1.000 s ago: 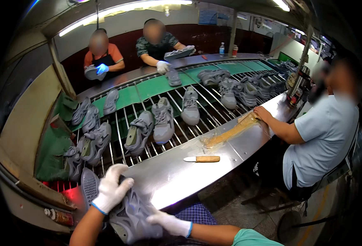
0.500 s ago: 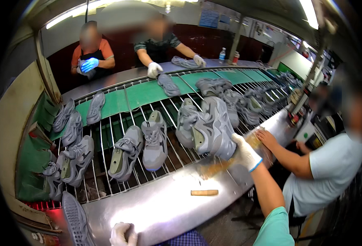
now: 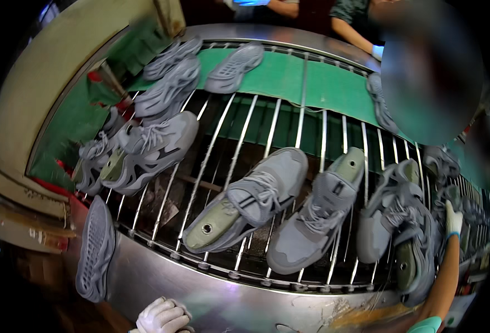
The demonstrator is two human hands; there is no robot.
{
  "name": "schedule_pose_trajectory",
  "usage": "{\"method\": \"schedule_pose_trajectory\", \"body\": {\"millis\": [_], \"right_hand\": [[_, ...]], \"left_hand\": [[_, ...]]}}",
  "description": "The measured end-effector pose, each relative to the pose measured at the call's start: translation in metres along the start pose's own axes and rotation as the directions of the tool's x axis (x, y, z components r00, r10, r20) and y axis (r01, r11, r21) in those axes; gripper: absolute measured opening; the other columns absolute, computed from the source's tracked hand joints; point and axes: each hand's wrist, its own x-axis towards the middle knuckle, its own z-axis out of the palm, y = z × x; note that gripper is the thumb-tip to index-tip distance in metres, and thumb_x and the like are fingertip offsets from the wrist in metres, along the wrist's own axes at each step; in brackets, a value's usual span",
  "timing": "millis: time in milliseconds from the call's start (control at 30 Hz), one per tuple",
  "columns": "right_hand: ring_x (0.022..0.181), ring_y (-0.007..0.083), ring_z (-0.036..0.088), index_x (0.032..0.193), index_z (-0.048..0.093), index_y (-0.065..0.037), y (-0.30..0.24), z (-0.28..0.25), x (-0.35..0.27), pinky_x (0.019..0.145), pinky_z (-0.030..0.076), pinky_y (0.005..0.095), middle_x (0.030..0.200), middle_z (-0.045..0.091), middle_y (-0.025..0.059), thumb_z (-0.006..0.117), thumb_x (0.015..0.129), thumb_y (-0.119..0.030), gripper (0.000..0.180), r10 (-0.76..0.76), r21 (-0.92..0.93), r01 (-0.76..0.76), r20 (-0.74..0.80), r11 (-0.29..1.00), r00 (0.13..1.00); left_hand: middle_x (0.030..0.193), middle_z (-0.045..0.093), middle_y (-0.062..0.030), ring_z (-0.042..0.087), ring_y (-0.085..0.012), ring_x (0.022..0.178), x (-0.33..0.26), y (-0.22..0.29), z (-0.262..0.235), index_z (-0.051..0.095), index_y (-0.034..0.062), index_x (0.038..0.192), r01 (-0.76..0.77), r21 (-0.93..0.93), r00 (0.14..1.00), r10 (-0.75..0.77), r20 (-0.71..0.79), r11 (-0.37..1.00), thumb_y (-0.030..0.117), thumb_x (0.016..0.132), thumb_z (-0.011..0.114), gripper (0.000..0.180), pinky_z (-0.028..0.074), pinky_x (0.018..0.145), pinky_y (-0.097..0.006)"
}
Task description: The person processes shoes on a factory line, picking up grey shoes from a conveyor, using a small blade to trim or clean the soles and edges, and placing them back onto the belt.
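Note:
My left hand (image 3: 163, 317), in a white glove, rests at the metal ledge's near edge with its fingers curled in and nothing seen in them. Just left of it lies a loose grey shoe sole (image 3: 96, 250), tread pattern up. My right hand (image 3: 453, 219), also gloved, reaches out at the far right beside a tilted grey sneaker (image 3: 418, 258) with a green last inside; its fingers are partly hidden and blurred, so the grip is unclear. Nearer the middle, a laced grey sneaker (image 3: 250, 197) and another sneaker (image 3: 320, 213) sit on the rack, both on green lasts.
Metal bars form the conveyor rack (image 3: 205, 166), with a green mat (image 3: 281, 77) along its far side. More grey sneakers (image 3: 150, 150) and a sole (image 3: 235, 67) lie at the left. A smooth metal ledge (image 3: 228, 305) borders the near side. Co-workers' arms (image 3: 356, 33) show across the rack.
My view has swung left and down, so the rack looks nearer and everything has shifted right. My right hand now sits at the right edge; the left hand's fingers look more folded.

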Motion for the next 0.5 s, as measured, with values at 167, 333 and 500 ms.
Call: {"method": "schedule_pose_trajectory", "body": {"millis": [167,333,500], "right_hand": [[0.082,0.0363,0.066,0.104,0.068,0.022,0.084,-0.022,0.006,0.084,0.053,0.0501,0.093,0.074,0.0297,0.054,0.101,-0.073,0.097,0.104,0.2,-0.071,-0.162,0.977,0.981],[0.108,0.0251,0.066,0.134,0.068,0.012,0.02,-0.031,-0.083,0.104,0.051,0.0358,0.131,0.073,0.0167,0.068,0.097,-0.066,0.087,0.272,0.701,-0.105,-0.131,0.705,0.953],[0.094,0.0201,0.065,0.117,0.076,0.003,-0.016,-0.195,-0.117,0.095,0.051,0.0375,0.109,0.074,0.0081,0.066,0.107,-0.05,0.055,-0.082,0.606,0.227,-0.258,0.762,0.963]], "left_hand": [[0.096,0.062,-0.0149,0.061,-0.0366,0.09,0.012,-0.007,-0.008,0.066,0.0027,0.095,-0.014,-0.077,0.998,0.018,0.053,0.997,0.016,0.072,0.079,0.029,0.051,0.079,-0.046],[0.107,0.069,-0.0137,0.068,-0.0326,0.1,-0.025,-0.016,-0.003,0.07,0.0021,0.105,0.001,-0.085,0.996,0.007,0.088,0.996,0.025,0.087,0.074,0.029,0.056,0.088,-0.043],[0.1,0.068,-0.0142,0.068,-0.0346,0.093,-0.049,-0.054,-0.033,0.072,0.0038,0.105,-0.058,-0.078,0.986,0.045,-0.163,0.995,0.019,0.077,0.08,0.032,0.059,0.077,-0.045]]}}
